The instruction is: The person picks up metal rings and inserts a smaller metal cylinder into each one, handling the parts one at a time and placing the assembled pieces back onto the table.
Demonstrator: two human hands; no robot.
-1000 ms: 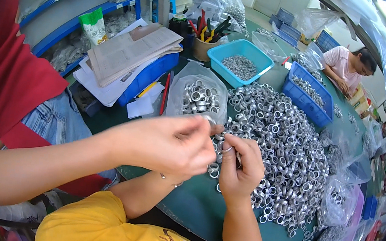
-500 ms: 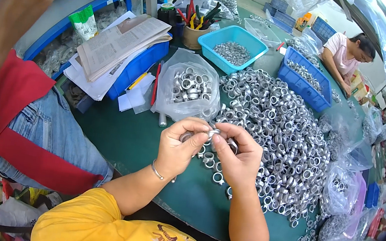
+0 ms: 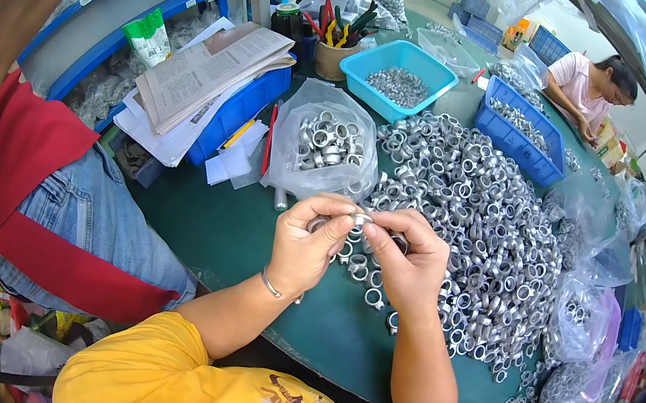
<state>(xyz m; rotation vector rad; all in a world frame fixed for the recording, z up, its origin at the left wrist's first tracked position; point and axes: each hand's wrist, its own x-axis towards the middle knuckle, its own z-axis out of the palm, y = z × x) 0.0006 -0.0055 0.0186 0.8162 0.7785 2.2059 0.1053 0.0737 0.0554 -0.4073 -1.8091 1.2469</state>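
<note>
Both hands now nearer the body, left hand (image 3: 302, 248) & right hand (image 3: 406, 263) pinching shiny metal ring (image 3: 360, 219).

Silver metal rings (image 3: 469, 204) gleaming beyond the right hand (image 3: 406, 263), dark green table (image 3: 229, 230) showing beside the left hand (image 3: 302, 246), turquoise tray (image 3: 397, 78) sitting farther off, yellow sleeves (image 3: 155, 359) showing below.
</note>
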